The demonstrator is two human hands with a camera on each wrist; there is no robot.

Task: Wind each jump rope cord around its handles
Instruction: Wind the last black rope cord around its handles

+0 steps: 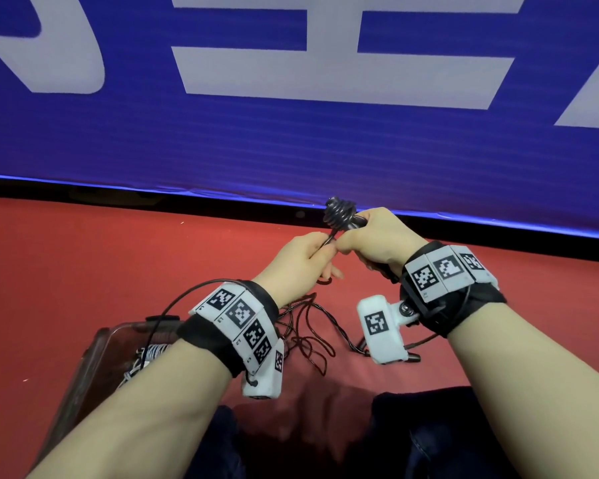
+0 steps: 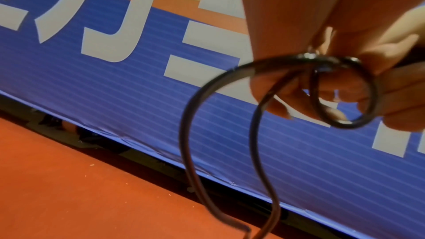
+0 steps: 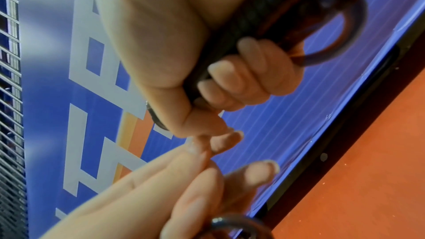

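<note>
At the left a clear bin (image 1: 94, 344) stands on the red floor (image 1: 83, 257), with pale cords inside. Next to it, loose thin black cord (image 1: 312, 326) lies in tangled loops under the wrists. The left hand (image 1: 298, 261) pinches this cord between its fingers (image 2: 273, 86). The right hand (image 1: 377, 236) grips the black handles (image 1: 351, 224), with glossy round coils at their top. Behind hangs a blue ribbed banner (image 1: 291, 140).
</note>
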